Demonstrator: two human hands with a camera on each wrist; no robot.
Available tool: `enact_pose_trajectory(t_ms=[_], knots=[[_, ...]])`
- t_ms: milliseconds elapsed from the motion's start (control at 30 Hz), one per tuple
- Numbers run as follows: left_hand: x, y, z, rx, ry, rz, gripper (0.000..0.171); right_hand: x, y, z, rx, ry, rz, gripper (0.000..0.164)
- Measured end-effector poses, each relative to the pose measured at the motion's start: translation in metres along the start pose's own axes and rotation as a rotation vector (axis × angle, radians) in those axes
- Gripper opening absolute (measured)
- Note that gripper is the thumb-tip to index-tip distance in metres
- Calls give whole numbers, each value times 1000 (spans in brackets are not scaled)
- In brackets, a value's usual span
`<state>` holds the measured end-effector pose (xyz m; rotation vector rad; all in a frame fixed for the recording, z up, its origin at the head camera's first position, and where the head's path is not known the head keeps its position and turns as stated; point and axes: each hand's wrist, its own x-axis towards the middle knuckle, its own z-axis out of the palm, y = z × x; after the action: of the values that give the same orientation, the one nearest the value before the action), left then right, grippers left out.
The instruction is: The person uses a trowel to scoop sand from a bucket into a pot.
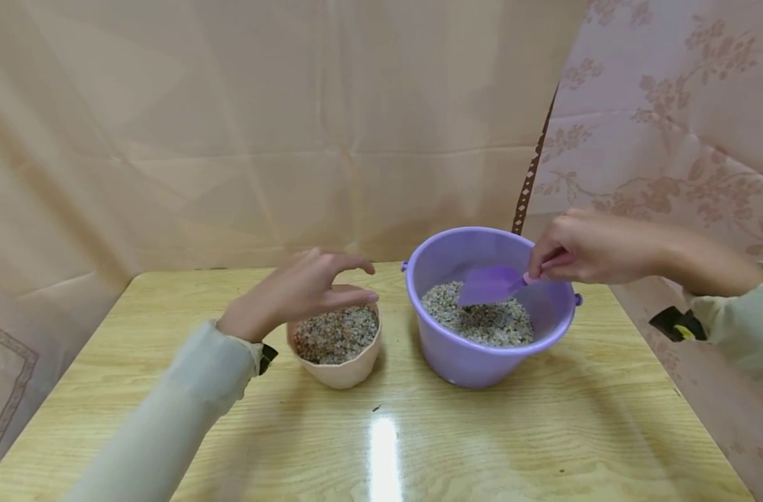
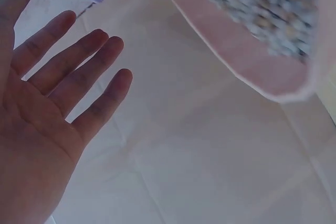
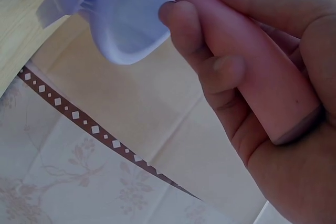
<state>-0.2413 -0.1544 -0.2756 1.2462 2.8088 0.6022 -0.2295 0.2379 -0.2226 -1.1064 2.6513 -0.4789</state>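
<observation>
In the head view my right hand [image 1: 572, 247] grips a small shovel by its pink handle [image 3: 247, 61]. The shovel's purple blade [image 1: 488, 284] hangs inside a purple bucket [image 1: 476, 369], over the gravel [image 1: 476, 317] there. To the left, a pale pink pot [image 1: 346, 375] holds gravel [image 1: 337, 335] up near its rim. My left hand [image 1: 303, 286] hovers above the pot's back left side, thumb and fingers apart, holding nothing. Its spread fingers show in the left wrist view, beside the pot's rim [image 2: 236, 72].
Both containers stand on a light wood table [image 1: 457, 439], the bucket right of the pot. A beige cloth [image 1: 281, 139] hangs behind it, and a flowered cloth [image 1: 670, 139] hangs at the right. Small dark specks lie on the tabletop.
</observation>
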Motion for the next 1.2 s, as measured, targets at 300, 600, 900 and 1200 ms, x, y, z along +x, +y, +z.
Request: enact_pose_trajectory(t_ms=[300, 600, 900, 1200], knots=[[25, 17, 5, 7, -21, 107, 48, 6, -3, -3, 7, -106, 57, 23], [41, 24, 17, 55, -11, 219, 47, 14, -8, 5, 93, -198, 66, 25], [46, 29, 22, 90, -67, 120, 47, 18, -8, 10, 93, -237, 83, 22], [50, 29, 24, 36, -68, 105, 46, 19, -8, 4, 134, -302, 129, 14]])
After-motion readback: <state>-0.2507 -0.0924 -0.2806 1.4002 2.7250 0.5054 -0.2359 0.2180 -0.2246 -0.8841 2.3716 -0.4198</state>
